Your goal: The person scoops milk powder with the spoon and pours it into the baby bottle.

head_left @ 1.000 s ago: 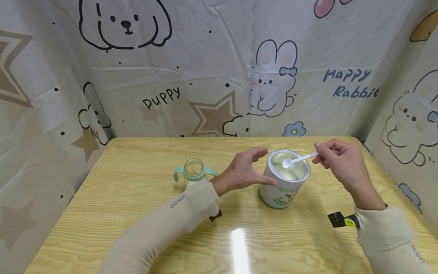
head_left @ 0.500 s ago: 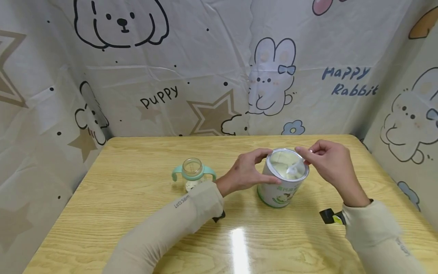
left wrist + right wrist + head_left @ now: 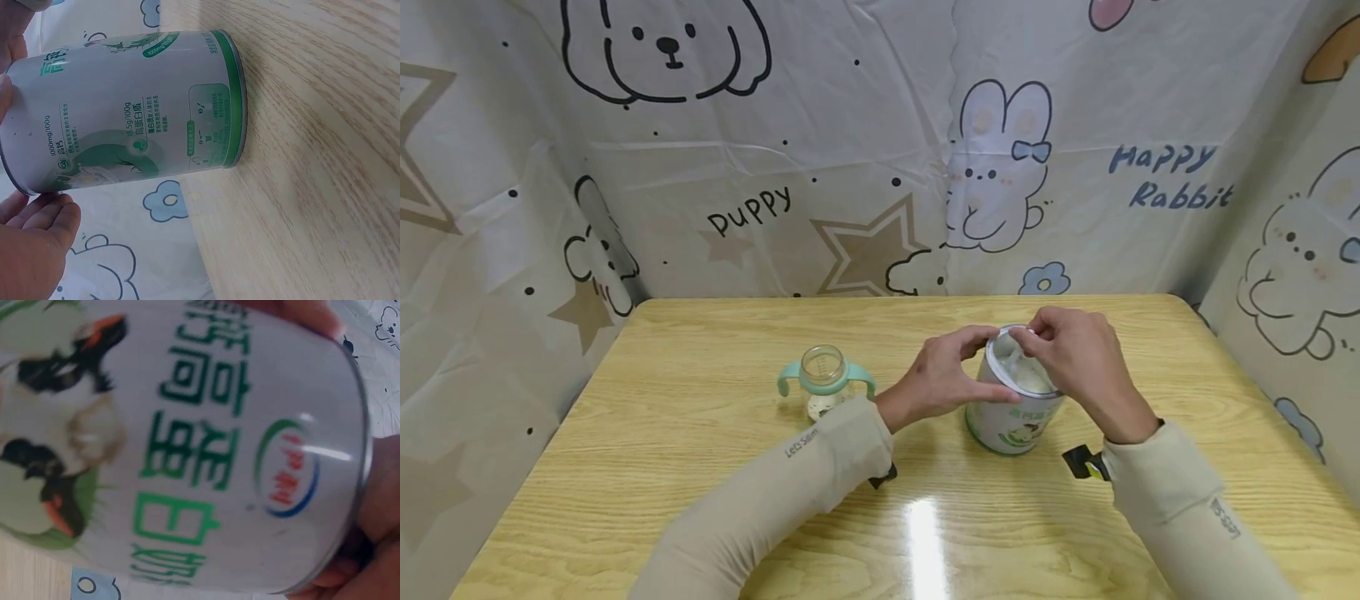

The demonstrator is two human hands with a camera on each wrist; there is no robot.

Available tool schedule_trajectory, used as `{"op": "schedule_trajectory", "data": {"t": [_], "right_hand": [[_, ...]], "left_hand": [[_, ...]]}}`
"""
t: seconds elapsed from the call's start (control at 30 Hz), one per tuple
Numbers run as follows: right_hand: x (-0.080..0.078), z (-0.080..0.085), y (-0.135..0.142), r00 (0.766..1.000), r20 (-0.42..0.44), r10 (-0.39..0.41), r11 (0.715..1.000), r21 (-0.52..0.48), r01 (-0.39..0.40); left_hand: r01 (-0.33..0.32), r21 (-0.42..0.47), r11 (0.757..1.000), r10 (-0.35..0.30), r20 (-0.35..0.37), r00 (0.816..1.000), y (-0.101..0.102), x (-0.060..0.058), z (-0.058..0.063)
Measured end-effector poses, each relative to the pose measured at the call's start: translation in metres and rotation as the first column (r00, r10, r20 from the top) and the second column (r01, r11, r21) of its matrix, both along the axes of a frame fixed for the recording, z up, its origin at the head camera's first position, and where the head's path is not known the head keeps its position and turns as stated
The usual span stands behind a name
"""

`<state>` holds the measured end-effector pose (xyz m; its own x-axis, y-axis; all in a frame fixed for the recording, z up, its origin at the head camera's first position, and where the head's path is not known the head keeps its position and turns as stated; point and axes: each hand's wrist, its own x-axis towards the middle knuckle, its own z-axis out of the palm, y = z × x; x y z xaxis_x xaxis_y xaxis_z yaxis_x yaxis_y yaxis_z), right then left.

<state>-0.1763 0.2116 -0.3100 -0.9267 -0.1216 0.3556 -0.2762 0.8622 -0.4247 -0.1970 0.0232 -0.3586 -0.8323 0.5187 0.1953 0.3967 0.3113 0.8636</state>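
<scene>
The tall white milk powder can [image 3: 1011, 429], with green print and a green base band, stands uncovered on the table. Its printed side [image 3: 125, 112] fills much of the left wrist view. My left hand [image 3: 942, 377] grips it near the top, thumb on the near side and fingers behind. Over the mouth, my right hand [image 3: 1084, 354] pinches the handle of a white plastic spoon [image 3: 1013, 358]. The spoon's bowl is down inside the can, by pale powder [image 3: 1033, 382]. In the right wrist view, the can's label [image 3: 287, 469] hides most of the right hand.
A clear baby bottle [image 3: 824, 367] with a mint-green two-handled collar stands uncapped left of the can, partly behind the left sleeve. Pale contents show low in it. The wooden table [image 3: 700, 350] ends at a cartoon-printed cloth backdrop [image 3: 865, 125].
My right hand has moved left over the can, lowering the spoon from above the mouth into it. My left hand has closed in from beside the can to grip it.
</scene>
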Motion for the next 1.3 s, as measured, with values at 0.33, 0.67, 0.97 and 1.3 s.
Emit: {"op": "schedule_trajectory", "data": {"t": [0.33, 0.67, 0.97, 1.3], "right_hand": [[0.0, 0.007, 0.001, 0.971, 0.195, 0.139, 0.99, 0.004, -0.143], [0.001, 0.013, 0.023, 0.931, 0.343, 0.122, 0.986, -0.153, -0.073], [0.0, 0.015, 0.045, 0.913, 0.406, 0.045, 0.958, -0.278, 0.076], [0.003, 0.007, 0.069, 0.915, 0.401, 0.048, 0.919, -0.377, 0.117]], "left_hand": [[0.006, 0.023, 1.0, -0.006, -0.001, 1.0, 0.0, 0.0, -0.001], [0.009, 0.037, 0.999, -0.009, 0.008, 1.0, 0.001, 0.001, -0.001], [0.003, 0.039, 0.999, -0.004, 0.009, 1.0, 0.0, 0.001, 0.0], [0.009, 0.036, 0.999, -0.009, 0.013, 1.0, 0.0, 0.0, -0.001]]}}
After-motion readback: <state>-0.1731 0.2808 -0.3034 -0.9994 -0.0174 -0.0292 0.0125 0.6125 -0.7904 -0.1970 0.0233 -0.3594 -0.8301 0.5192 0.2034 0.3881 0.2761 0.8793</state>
